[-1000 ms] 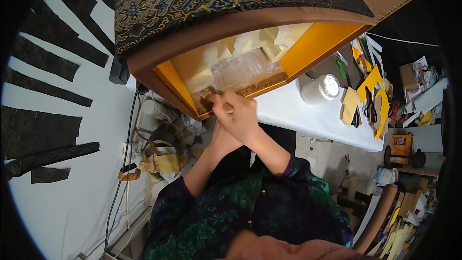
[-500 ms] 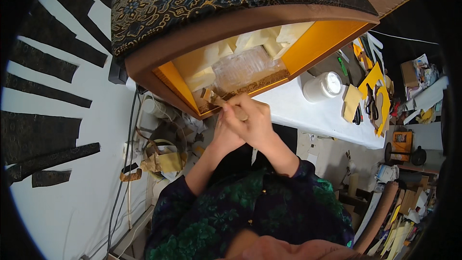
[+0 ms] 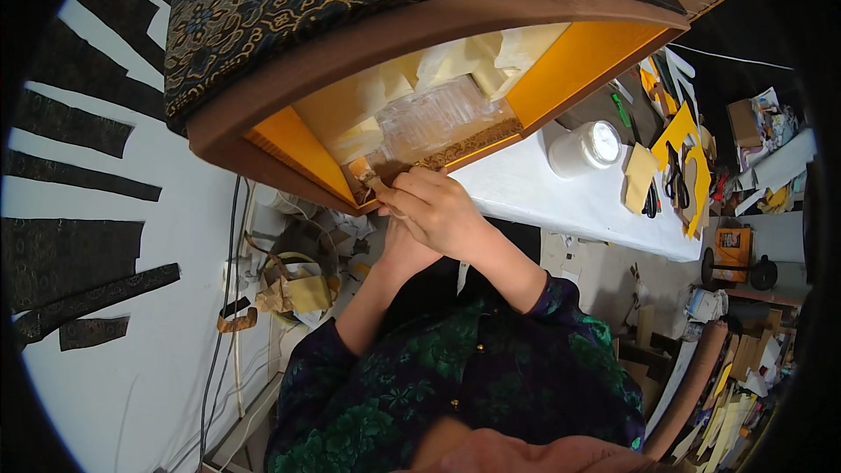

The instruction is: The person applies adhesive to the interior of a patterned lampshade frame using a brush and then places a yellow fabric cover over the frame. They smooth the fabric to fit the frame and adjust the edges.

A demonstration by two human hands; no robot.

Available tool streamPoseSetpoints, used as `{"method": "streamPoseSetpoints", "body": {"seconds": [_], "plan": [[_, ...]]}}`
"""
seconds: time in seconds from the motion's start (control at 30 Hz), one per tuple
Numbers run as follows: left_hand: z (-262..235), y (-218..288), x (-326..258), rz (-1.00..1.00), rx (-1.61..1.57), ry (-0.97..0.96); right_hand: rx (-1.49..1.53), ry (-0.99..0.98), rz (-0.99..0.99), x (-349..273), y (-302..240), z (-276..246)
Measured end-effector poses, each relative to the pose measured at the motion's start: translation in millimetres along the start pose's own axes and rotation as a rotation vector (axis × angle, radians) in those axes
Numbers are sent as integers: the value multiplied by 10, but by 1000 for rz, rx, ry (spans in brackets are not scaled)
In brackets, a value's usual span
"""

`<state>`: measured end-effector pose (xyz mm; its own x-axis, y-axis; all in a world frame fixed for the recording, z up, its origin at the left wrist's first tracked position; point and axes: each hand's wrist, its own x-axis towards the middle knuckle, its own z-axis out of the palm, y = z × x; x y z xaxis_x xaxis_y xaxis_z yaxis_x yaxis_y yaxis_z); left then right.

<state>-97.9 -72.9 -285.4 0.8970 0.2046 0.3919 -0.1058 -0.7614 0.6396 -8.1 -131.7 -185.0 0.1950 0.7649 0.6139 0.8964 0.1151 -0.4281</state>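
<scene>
A large brown case (image 3: 385, 44), its top covered in dark patterned brocade (image 3: 289, 0), stands in front of me with its yellow-lined opening facing my body. My right hand (image 3: 431, 210) is closed round a flat paintbrush (image 3: 375, 182), its head inside the opening at the left front corner. A patterned brown strip (image 3: 477, 142) runs along the opening's lower inner edge. Under the right hand, my left hand (image 3: 405, 250) is at the case's front edge; its fingers are mostly hidden. Whitish smears cover a panel (image 3: 442, 114) inside, beside crumpled cream lining (image 3: 455, 61).
On the white table (image 3: 517, 201) to the right stand a white jar (image 3: 583, 151), black scissors (image 3: 674, 177) and yellow offcuts (image 3: 642, 173). Dark fabric strips (image 3: 74, 245) hang on the left wall. Cables (image 3: 229, 298) run down beside it. Rolls and scraps (image 3: 727, 385) crowd the lower right.
My right hand has moved slightly left and down with the paintbrush, its head now further into the corner. The case appears shifted a little left and up in view.
</scene>
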Motion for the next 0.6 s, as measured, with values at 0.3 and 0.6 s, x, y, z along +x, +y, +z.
{"method": "streamPoseSetpoints", "body": {"seconds": [0.3,0.6], "plan": [[72,-66,-27,-82,-28,-126,25,-56,-45,47,-5,-97],[-407,389,-237,-204,-590,436,-135,160,-202,-332,-102,-622]]}}
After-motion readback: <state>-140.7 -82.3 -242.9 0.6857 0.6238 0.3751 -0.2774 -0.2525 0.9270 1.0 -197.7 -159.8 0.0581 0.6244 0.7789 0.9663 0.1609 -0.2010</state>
